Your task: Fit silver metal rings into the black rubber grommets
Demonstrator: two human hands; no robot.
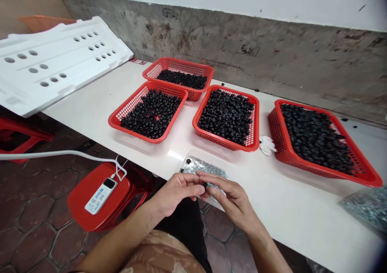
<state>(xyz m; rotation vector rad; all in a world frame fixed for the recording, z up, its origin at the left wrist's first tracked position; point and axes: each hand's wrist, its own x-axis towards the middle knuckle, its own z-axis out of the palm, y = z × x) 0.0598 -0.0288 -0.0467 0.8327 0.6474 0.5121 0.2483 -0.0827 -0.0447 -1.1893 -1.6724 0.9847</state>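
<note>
My left hand (pixel 178 190) and my right hand (pixel 228 196) meet at the front edge of the white table (pixel 266 200). Their fingertips are pinched together around a small black piece (pixel 205 185), mostly covered by the fingers. Just beyond my hands lies a flat, glittery silver object (pixel 208 166) with a round black spot near one corner, like a phone in a sparkly case; my fingers overlap part of it. Closest to my hands are two red baskets, a left one (pixel 165 138) and a middle one (pixel 255 138), both filled with small black ring-like pieces.
Another red basket (pixel 208 69) of black pieces stands behind, and a fuller one (pixel 276 144) at right. A crumpled white item (pixel 267 145) lies between baskets. A clear bag of silvery bits (pixel 367 206) is far right. A power bank (pixel 101 195) rests on a red stool (pixel 77 202).
</note>
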